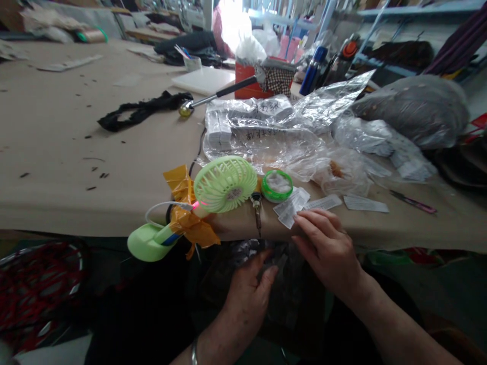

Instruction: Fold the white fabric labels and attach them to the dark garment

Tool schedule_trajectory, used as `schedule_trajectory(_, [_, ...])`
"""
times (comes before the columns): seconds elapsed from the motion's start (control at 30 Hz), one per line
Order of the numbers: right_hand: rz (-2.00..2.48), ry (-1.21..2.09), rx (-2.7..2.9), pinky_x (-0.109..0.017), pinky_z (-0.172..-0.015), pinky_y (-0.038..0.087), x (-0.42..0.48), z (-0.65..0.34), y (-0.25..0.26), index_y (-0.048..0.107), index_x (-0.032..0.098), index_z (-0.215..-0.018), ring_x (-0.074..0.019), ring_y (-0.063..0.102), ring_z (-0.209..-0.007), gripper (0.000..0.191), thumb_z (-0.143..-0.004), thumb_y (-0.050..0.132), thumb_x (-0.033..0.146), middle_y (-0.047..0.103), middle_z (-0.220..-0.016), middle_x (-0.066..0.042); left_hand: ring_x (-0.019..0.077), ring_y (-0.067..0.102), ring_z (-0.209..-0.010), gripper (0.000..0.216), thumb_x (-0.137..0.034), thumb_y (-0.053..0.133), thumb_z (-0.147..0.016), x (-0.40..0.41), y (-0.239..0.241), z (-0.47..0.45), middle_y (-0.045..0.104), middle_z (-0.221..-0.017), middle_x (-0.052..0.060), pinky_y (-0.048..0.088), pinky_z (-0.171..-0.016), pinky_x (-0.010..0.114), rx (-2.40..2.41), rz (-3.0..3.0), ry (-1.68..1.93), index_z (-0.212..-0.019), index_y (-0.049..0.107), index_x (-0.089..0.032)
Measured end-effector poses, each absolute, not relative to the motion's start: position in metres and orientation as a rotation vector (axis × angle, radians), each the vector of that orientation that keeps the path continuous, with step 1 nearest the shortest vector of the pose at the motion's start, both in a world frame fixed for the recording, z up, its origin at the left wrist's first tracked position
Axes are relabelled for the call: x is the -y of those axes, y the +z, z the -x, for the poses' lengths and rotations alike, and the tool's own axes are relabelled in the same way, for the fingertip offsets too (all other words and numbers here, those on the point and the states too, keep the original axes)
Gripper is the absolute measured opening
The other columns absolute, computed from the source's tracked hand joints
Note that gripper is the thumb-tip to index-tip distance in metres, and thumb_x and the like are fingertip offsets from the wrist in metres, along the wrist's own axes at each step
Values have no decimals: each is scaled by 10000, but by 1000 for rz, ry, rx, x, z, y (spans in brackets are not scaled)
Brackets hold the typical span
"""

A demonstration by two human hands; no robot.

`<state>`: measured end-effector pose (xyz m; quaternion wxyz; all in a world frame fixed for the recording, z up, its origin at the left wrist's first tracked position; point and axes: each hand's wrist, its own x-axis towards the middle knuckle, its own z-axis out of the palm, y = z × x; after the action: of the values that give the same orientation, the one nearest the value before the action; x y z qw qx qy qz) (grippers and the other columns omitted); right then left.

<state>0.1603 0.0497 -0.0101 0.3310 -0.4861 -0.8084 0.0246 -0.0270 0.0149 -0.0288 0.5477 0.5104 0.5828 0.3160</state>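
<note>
My right hand (329,248) reaches to the table's front edge. Its fingertips rest at the corner of several overlapping white printed labels (289,207), with the thumb apart below them. My left hand (249,286) is lower, just in front of the edge, over crumpled grey plastic (281,263); its thumb and forefinger are apart, and I make out nothing between them. Left of the labels sits a round green tub (277,185) with white padding in it. Beside it a thin metal tip with a dark collar (257,210) points down over the edge.
A light-green fan (226,185) is fixed to the edge with brown tape (192,228). Behind lie clear plastic bags (266,142) of white labels and a long-handled metal tool (213,99). Pink-handled tweezers or cutter (413,202) lie right; black cloth (144,109) lies left.
</note>
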Motion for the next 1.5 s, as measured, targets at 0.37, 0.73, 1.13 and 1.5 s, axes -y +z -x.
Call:
schedule_trajectory(0.37, [1184, -42, 2070, -418, -1010, 383, -66, -169, -23, 663, 225, -969, -194, 634, -1044, 151, -870, 605, 127, 728, -1033, -17, 175, 606, -741, 138, -203, 590, -803, -29, -18, 11, 695, -742, 40, 443, -724, 274, -1314, -1021, 682, -755, 711, -160])
schedule_trajectory(0.73, [939, 183, 2153, -415, -958, 447, -22, -177, -12, 661, 232, -977, -200, 607, -1080, 149, -874, 584, 156, 722, -998, -24, 67, 562, -588, 207, -253, 746, -744, -45, 2, -25, 638, -714, 31, 433, -551, 151, -798, -125, 799, -832, 665, -85])
schedule_trajectory(1.13, [1458, -211, 2241, -488, -958, 455, -60, -212, -24, 614, 99, -1165, -314, 547, -1123, 304, -913, 555, 257, 638, -1201, -140, 118, 619, -539, 145, -225, 589, -872, -43, -4, -32, 681, -674, 75, 504, -543, 214, -1107, -325, 640, -886, 621, -84])
schedule_trajectory(1.5, [1156, 79, 1945, -413, -944, 506, -49, -225, -34, 639, 178, -965, -212, 628, -1072, 158, -870, 569, 72, 707, -1016, -84, 124, 609, -527, 130, -157, 529, -883, -52, 10, -42, 687, -715, 106, 504, -546, 231, -1160, -283, 539, -916, 612, -63])
